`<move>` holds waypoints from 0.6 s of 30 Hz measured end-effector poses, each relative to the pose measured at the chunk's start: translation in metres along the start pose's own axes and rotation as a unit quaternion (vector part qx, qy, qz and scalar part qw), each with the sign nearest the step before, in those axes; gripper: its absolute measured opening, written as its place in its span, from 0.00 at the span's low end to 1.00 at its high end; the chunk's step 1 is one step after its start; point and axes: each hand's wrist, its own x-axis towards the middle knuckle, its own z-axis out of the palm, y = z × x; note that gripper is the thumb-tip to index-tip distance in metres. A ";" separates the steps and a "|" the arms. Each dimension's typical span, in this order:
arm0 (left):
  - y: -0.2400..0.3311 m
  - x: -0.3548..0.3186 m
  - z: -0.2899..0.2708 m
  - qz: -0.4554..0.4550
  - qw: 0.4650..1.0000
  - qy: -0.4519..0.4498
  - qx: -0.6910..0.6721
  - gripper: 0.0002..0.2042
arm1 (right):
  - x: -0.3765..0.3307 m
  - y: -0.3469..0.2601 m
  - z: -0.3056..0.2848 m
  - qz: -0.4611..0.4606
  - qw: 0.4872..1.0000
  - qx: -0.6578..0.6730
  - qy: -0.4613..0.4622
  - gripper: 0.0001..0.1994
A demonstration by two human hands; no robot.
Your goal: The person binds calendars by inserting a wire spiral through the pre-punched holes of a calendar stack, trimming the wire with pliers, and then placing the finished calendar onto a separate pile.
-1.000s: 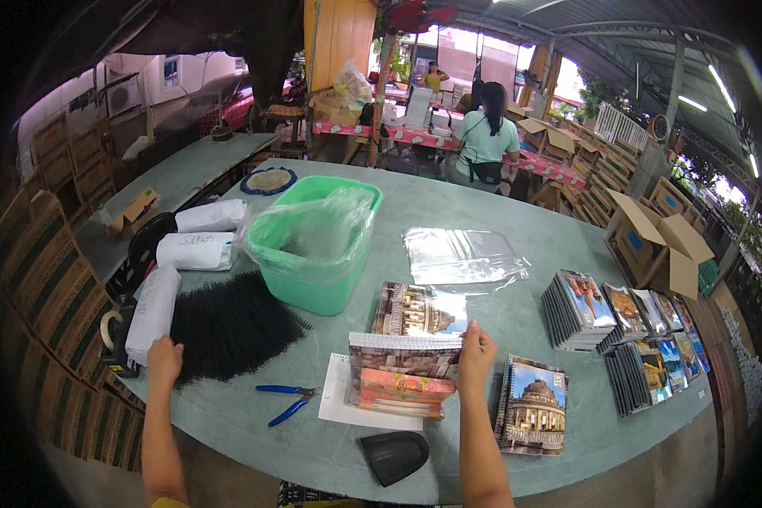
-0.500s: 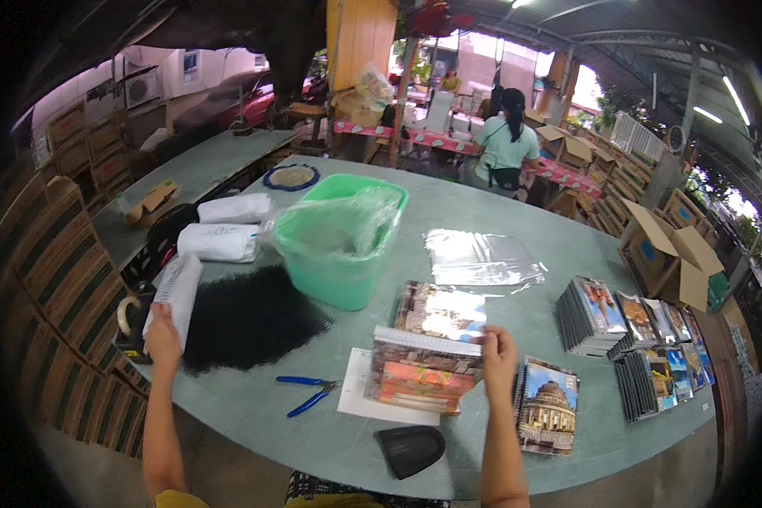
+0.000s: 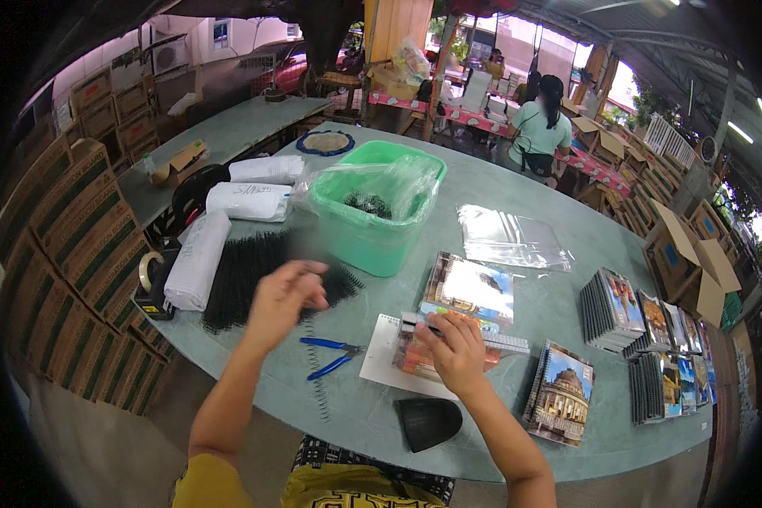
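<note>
My left hand [image 3: 289,296], fingers curled and slightly blurred, is over the right part of a pile of black spiral coils [image 3: 245,275]. A single black coil [image 3: 318,381] hangs down from it past the blue-handled pliers [image 3: 330,358]. My right hand [image 3: 457,347] is closed over a stack of loose printed pages [image 3: 506,343] with a punched edge, partly hiding it. Under the stack lies a white sheet [image 3: 381,360]. Just beyond is another picture-covered stack [image 3: 470,288]. A black curved block [image 3: 429,423] sits near the table's front edge.
A green bin [image 3: 372,245] lined with clear plastic stands behind the coils. White wrapped rolls [image 3: 196,262] and a tape dispenser [image 3: 154,284] are at left. Clear plastic sleeves [image 3: 512,239], a bound notebook [image 3: 560,394], notebook stacks [image 3: 610,313] and an open carton [image 3: 681,254] occupy the right.
My left hand has left the white wrapped roll and moved right, with a coil now hanging from it. My right hand has shifted from the pages' right edge onto their middle.
</note>
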 end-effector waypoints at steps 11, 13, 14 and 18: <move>-0.071 -0.013 0.067 -0.058 0.924 -0.181 0.333 0.20 | 0.031 -0.004 0.007 0.141 0.981 0.014 -0.130 0.10; -0.051 -0.006 0.063 -0.079 0.952 -0.109 0.275 0.13 | 0.031 -0.005 0.010 0.162 0.980 -0.003 -0.115 0.12; -0.046 -0.007 0.066 -0.056 0.956 -0.097 0.271 0.13 | 0.029 -0.004 0.016 0.172 0.979 -0.019 -0.104 0.13; -0.050 -0.010 0.077 0.103 0.955 -0.046 0.273 0.11 | 0.039 -0.004 0.019 0.210 0.964 -0.026 -0.163 0.13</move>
